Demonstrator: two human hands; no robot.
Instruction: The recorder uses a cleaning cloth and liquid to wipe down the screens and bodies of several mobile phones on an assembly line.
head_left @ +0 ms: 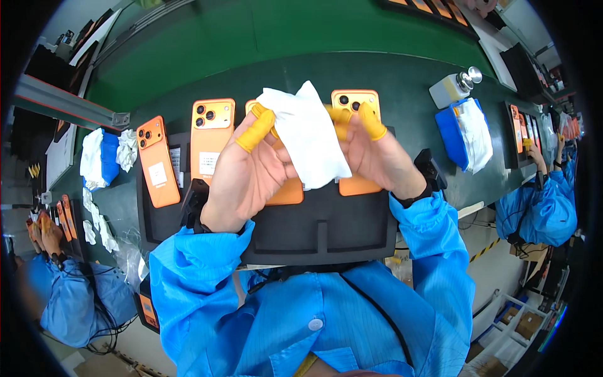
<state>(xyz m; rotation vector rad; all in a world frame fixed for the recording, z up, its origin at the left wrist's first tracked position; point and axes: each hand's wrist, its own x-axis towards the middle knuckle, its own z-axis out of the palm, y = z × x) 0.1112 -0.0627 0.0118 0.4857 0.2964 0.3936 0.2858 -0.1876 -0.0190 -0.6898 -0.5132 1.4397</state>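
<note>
A white cleaning cloth is stretched between my two hands above a black tray. My left hand pinches its left edge, yellow finger cots on the fingertips. On the cloth's right side, my right hand grips it, also wearing yellow cots. Under the cloth and hands, orange phones lie back up: one phone below my right hand, another mostly covered. Farther left are a phone in the tray and a tilted phone at the tray's left edge, each bearing a white label.
To the right stand a blue box of white cloths and a bottle with a metal pump top. Another blue box and crumpled cloths are at left. Co-workers in blue sit at left and right.
</note>
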